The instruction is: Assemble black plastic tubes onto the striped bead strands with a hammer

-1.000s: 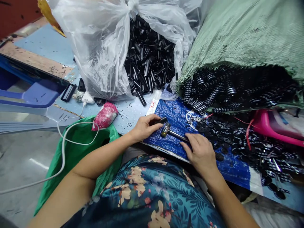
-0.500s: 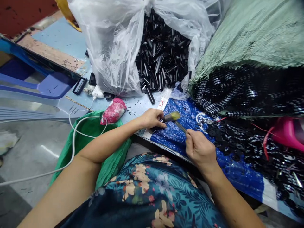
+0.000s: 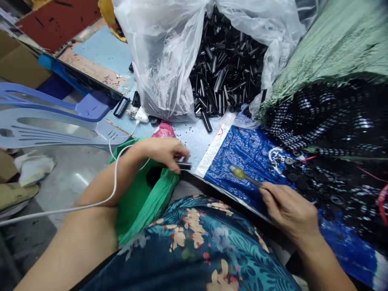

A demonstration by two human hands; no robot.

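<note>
My left hand [image 3: 168, 152] is closed on a dark, shiny black piece [image 3: 184, 165], over the opening of a green bag [image 3: 136, 214]. My right hand [image 3: 291, 208] grips a thin metal rod [image 3: 254, 182] with a yellow-green lump near its tip, held above a blue woven sheet [image 3: 239, 151]. Beyond both hands, many black tube-like pieces [image 3: 220, 76] fill an open clear plastic bag [image 3: 166, 60].
A green woven sack [image 3: 339, 52] with black strips stands at right, above a pile of black discs [image 3: 324, 190]. A white cable [image 3: 100, 202] crosses my left arm. A pink bundle [image 3: 164, 130] and blue plastic chairs [image 3: 93, 107] are at left.
My left hand has moved left, away from the rod, carrying the black piece over the green bag. My right hand and the rod have shifted right. The camera view has turned somewhat left.
</note>
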